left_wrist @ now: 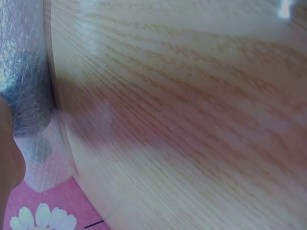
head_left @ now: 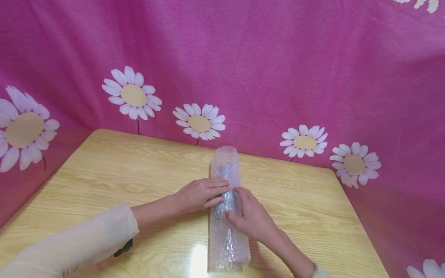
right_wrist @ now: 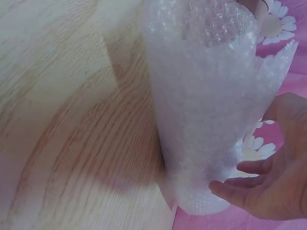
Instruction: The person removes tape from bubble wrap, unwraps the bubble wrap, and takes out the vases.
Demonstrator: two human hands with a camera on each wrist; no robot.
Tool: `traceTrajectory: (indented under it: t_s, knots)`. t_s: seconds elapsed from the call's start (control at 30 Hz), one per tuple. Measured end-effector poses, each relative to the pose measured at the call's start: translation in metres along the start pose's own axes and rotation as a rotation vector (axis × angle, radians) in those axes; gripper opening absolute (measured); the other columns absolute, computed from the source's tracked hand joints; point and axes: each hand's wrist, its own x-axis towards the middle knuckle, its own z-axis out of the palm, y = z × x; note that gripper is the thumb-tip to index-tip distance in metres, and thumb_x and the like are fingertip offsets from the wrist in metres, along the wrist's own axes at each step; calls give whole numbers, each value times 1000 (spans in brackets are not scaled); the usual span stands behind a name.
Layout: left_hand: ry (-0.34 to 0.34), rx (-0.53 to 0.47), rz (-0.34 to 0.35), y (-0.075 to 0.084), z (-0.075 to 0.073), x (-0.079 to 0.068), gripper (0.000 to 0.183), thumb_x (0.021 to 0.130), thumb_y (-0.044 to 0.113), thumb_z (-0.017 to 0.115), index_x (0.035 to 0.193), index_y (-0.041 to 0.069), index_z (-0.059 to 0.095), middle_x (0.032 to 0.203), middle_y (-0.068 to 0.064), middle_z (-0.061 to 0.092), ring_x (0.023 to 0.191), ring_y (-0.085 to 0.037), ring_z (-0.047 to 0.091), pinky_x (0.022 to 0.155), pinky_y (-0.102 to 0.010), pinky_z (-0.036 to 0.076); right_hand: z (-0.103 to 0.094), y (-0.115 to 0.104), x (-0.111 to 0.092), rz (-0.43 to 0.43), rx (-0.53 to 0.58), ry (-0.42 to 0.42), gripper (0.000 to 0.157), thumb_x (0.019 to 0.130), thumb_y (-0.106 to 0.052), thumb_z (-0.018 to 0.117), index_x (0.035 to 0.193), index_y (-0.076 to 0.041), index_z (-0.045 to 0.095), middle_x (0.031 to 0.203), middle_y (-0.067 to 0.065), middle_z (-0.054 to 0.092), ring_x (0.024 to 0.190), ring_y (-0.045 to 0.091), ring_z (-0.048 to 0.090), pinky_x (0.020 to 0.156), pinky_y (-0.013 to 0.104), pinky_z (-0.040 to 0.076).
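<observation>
A long roll of bubble wrap [head_left: 229, 241] lies on the wooden table, pointing away from me. Through the plastic shows a dark, rounded object [left_wrist: 31, 103] with a smaller round end; its kind is blurred by the bubbles. My left hand [head_left: 201, 195] rests on the roll from the left, fingers stretched flat across its top. My right hand [head_left: 252, 216] is at the roll's right side, thumb and fingers spread apart against it. In the right wrist view, a loose flap of the wrap [right_wrist: 276, 72] stands up near the right hand's thumb, and its fingertips meet the roll's side.
The wooden table [head_left: 139, 170] has light grain and a glare spot near its front. A pink cloth [head_left: 260, 77] with white daisies hangs behind the table and along both sides. The roll's far end reaches the table's back edge.
</observation>
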Motion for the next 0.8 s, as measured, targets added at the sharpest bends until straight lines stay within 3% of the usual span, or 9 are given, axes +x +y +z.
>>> traceTrajectory:
  t_s: [0.27, 0.47, 0.67, 0.8]
  knots:
    - [5, -43, -25, 1, -1, -1, 43, 94, 24, 71, 131, 4, 65, 134, -9, 62, 127, -21, 55, 108, -32, 41, -2, 2, -2, -32, 16, -8, 61, 85, -19, 69, 138, 5, 50, 140, 22, 53, 127, 35, 52, 105, 49, 43]
    - [-24, -24, -39, 2, -2, -1, 45, 96, 28, 68, 134, 4, 63, 137, -9, 60, 130, -21, 53, 108, -33, 40, 3, 1, -3, -111, -125, 62, 55, 83, -18, 74, 129, 8, 58, 132, 26, 57, 122, 39, 56, 99, 49, 49]
    - [-25, -24, -53, 2, -2, -1, 45, 95, 28, 69, 134, 5, 63, 138, -8, 59, 130, -20, 52, 109, -31, 39, 7, -2, -3, -266, -300, 182, 30, 78, -11, 78, 103, 1, 68, 100, 14, 68, 89, 27, 67, 74, 38, 59]
    - [-43, -29, -68, 3, -2, -2, 45, 96, 29, 68, 135, 6, 63, 139, -7, 59, 131, -19, 51, 109, -31, 38, 8, -4, -3, -313, -321, 208, 19, 75, -4, 80, 90, -5, 69, 82, 4, 65, 70, 17, 65, 59, 31, 57]
